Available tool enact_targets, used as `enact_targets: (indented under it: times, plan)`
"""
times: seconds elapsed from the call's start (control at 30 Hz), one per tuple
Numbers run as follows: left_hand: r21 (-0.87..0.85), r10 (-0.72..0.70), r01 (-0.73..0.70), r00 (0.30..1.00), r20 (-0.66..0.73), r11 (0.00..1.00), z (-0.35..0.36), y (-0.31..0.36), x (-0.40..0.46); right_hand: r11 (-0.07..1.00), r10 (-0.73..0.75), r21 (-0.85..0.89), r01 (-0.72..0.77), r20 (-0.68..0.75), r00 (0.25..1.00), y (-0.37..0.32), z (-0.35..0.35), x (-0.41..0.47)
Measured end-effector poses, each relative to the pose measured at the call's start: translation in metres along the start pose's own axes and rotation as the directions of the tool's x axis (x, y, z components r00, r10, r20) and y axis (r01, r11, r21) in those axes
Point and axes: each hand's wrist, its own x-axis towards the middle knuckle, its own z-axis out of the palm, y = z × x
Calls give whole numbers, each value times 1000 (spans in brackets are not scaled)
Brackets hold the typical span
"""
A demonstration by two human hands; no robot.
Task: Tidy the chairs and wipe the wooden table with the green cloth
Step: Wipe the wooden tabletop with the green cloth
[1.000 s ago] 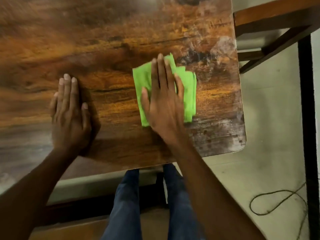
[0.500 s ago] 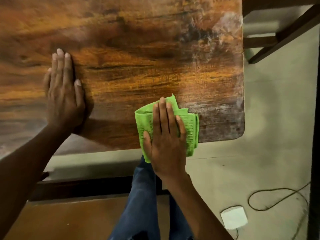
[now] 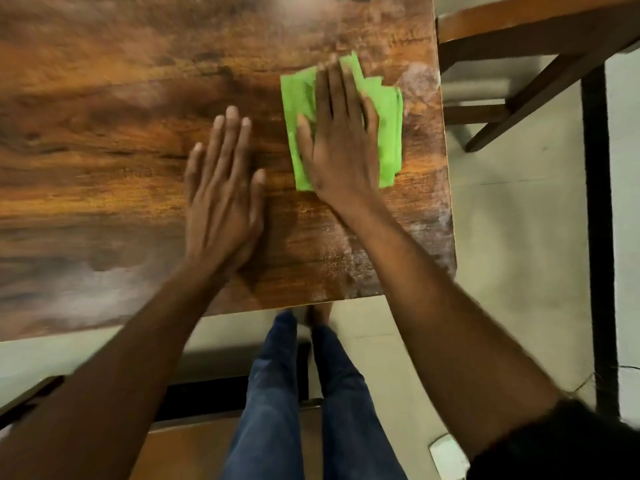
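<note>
— Where is the green cloth (image 3: pixel 388 126)?
— Flat on the wooden table (image 3: pixel 104 133), near its right edge, under the right hand (image 3: pixel 341 140), fingers straight, pressing.
— The left hand (image 3: pixel 221 199)?
— Flat beside it, holding nothing.

No readable text, label or number anywhere.

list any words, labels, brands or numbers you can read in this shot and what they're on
None: no readable text shows anywhere in the head view.
Green cloth under the right hand: plain, no tag or print visible.
Wooden table: only grain and pale smears, no markings.
Small white object on the floor: cut off and blurred, no label can be made out.
</note>
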Motion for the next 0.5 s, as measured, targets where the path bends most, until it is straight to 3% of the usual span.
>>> enact_targets:
  times: [0.27, 0.4, 0.5]
  plan:
    - [35, -89, 89, 996, 9, 995, 31, 19, 36, 998, 57, -47, -50, 173, 983, 9, -10, -168]
    - [72, -94, 93, 995, 14, 993, 30, 22, 38, 998, 56, -37, -51, 138, 989, 8, -7, -152]
    - [83, -106, 104, 994, 24, 991, 29, 24, 37, 1000, -5, 6, 5, 68, 998, 15, -5, -88]
